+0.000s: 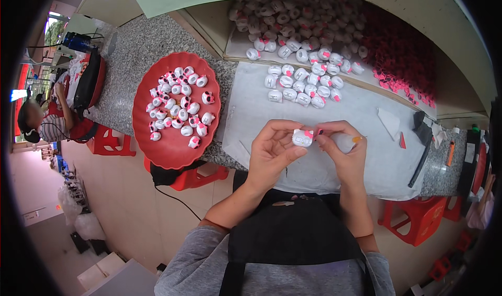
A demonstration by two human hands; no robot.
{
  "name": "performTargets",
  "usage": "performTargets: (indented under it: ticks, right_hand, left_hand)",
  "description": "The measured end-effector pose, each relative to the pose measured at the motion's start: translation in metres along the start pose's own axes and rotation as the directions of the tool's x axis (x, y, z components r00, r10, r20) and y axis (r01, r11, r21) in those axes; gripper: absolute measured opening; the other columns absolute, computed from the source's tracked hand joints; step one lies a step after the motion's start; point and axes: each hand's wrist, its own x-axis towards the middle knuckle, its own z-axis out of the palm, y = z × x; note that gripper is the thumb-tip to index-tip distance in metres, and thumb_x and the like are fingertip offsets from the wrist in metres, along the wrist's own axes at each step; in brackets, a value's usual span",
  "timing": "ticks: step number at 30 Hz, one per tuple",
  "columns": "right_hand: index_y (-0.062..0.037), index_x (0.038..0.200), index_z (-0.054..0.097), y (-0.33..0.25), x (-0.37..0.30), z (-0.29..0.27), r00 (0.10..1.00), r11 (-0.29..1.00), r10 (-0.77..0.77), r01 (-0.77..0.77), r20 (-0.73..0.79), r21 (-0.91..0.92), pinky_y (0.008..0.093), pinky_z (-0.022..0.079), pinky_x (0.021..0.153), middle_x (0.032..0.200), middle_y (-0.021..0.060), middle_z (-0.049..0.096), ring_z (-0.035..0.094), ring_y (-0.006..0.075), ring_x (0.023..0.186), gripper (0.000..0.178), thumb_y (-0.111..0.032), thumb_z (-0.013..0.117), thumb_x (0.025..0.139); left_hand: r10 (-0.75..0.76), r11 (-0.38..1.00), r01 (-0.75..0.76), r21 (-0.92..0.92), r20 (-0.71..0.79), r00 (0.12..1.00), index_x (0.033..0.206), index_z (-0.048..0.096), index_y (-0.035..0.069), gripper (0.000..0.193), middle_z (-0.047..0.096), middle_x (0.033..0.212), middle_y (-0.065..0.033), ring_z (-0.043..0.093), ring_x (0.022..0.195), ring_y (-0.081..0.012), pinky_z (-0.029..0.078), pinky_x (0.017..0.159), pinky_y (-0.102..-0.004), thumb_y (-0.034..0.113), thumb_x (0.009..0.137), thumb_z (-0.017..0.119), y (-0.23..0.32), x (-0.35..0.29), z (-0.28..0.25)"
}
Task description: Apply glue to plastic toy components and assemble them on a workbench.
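Between the thumb and fingers of my left hand (274, 152) is a small white cat-shaped toy head (303, 137) with a pink bow on one ear. My right hand (342, 149) is close beside it. Its thumb and forefinger pinch a tiny dark and pink piece (320, 132). A translucent squeeze bottle (343, 142) with an orange tip is tucked in the same hand. Beyond my hands, several white toy heads (300, 74) stand in loose rows on a white sheet (251, 123), some with pink bows.
A red scalloped tray (174, 157) at left holds many toy heads with dark and pink parts. A far shelf holds piled white heads (293, 14) and pink pieces (397, 50). A black strip (418, 165) lies right. Red stools (418, 220) stand below; another person (55, 121) sits far left.
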Motion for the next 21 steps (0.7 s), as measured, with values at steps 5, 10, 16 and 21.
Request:
performTargets:
  ticks: [5,10,16,21]
  right_hand:
    - [0.0013,0.075,0.049,0.0,-0.011,-0.011,0.997,0.952,0.07,-0.054,-0.044,0.302,0.0204,0.04,0.053,0.074,0.0127,0.055,0.05,0.0125,0.062,0.013,0.004,0.056,0.065]
    - [0.001,0.072,0.048,-0.009,-0.024,-0.017,0.999,0.962,0.033,-0.025,-0.024,0.273,0.0221,0.04,0.052,0.071,0.0139,0.053,0.05,0.0153,0.06,0.015,0.004,0.058,0.061]
    - [0.0004,0.067,0.047,-0.022,-0.026,-0.01,0.999,0.969,0.034,-0.032,-0.004,0.244,0.0212,0.039,0.05,0.066,0.0128,0.051,0.049,0.0149,0.059,0.017,0.005,0.061,0.058]
    - [0.0005,0.068,0.048,-0.016,-0.021,-0.006,1.0,0.981,-0.024,0.021,0.015,0.194,0.0201,0.038,0.049,0.07,0.0092,0.046,0.046,0.0125,0.058,0.016,0.004,0.06,0.059]
  left_hand:
    - [0.067,0.994,-0.068,0.082,0.019,0.998,0.098,0.04,0.0,0.036,0.05,0.098,-0.0178,0.05,0.091,-0.0221,0.04,0.079,-0.0308,-0.003,0.066,0.058,-0.001,0.003,0.001]
    - [0.079,0.982,-0.079,0.174,0.005,0.997,0.097,0.04,-0.001,0.036,0.049,0.097,-0.019,0.05,0.092,-0.0227,0.041,0.078,-0.0311,-0.007,0.065,0.057,0.003,-0.002,0.006]
    - [0.247,0.834,-0.295,0.466,0.162,0.955,0.095,0.043,-0.001,0.035,0.049,0.096,-0.0196,0.049,0.093,-0.0228,0.042,0.076,-0.0301,-0.01,0.064,0.056,0.003,-0.003,0.005]
    - [0.318,0.694,-0.405,0.595,0.252,0.914,0.091,0.048,-0.002,0.031,0.051,0.095,-0.0182,0.05,0.091,-0.0238,0.042,0.075,-0.0298,-0.011,0.063,0.056,0.005,-0.003,0.006]
